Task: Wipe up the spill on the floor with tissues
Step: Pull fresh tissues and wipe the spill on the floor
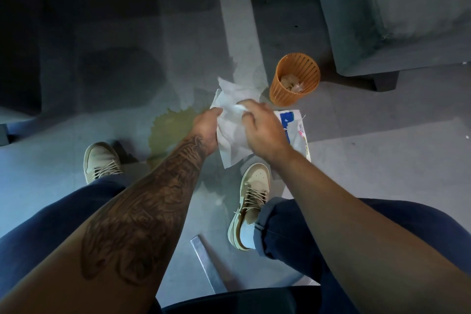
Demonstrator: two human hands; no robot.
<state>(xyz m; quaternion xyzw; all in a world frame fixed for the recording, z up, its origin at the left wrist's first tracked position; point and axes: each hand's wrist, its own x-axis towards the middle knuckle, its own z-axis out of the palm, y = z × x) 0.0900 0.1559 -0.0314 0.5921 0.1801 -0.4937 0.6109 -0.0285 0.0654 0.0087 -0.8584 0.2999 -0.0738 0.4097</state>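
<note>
From the head view we see both arms reaching down over the grey floor (122, 104). The left hand (206, 127), on a tattooed forearm, grips the left edge of the white tissues (229, 137), its fingers closed on the sheet. The right hand (263, 132) has its fingers curled and pinching the bunched top of the same tissues. The tissues hang spread between the two hands, above the floor. We cannot tell whether their lower corner touches it. The spill (168, 132), a yellow-green puddle, lies on the floor at 9 o'clock from the left hand, partly hidden by that wrist. At 1 o'clock from the hands an orange bin (295, 84) stands upright with crumpled paper inside. A white and blue pack (293, 122) lies at 3 o'clock, partly under the right hand. A left shoe (100, 160) sits at 7 o'clock from the spill and a right shoe (253, 186) at 6 o'clock from the tissues. A grey sofa (395, 13) fills the 1 o'clock corner.
</note>
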